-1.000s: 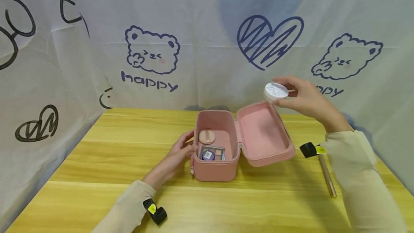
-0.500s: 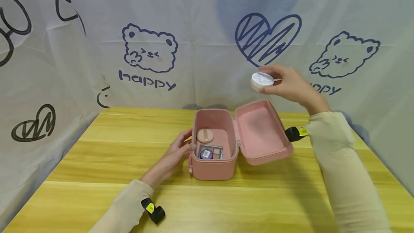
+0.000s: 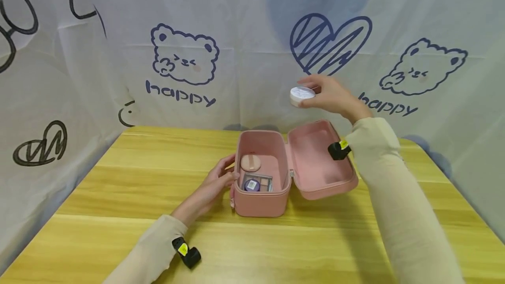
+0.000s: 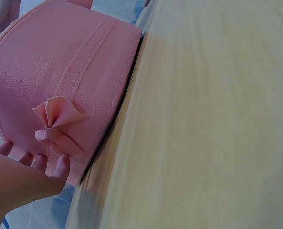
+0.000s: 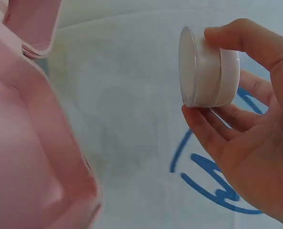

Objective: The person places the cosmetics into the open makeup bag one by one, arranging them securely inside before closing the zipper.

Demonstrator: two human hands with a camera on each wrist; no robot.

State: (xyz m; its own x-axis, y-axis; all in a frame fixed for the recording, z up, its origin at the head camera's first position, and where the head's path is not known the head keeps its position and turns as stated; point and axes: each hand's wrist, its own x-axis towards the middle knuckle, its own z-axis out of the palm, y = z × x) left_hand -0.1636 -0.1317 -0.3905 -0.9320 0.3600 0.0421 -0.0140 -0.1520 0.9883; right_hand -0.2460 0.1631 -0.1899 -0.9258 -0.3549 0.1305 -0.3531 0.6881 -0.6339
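Observation:
In the head view, my right hand (image 3: 329, 94) pinches a round white jar (image 3: 302, 95) between thumb and fingers, raised above the case. The right wrist view shows the jar (image 5: 209, 67) on its side, the thumb on one edge and fingers on the other. A pink cosmetic case (image 3: 262, 206) stands on the table with its lid (image 3: 321, 161) swung to the right. Inside lie a round beige powder puff (image 3: 250, 163), a palette (image 3: 266, 182) and a small purple round container (image 3: 252, 185). My left hand (image 3: 211, 187) rests against the case's left wall, its fingertips near a pink bow (image 4: 57, 125).
The wooden table (image 3: 138, 240) extends around the case. Behind it hangs a pale cloth (image 3: 252, 12) with blue drawings, and a similar cloth covers the left side. My right sleeve (image 3: 398, 196) crosses the table's right side.
My right hand has carried the white jar leftward and slightly up, from beside the lid's far edge toward the case's open compartment. My left hand stays at the case.

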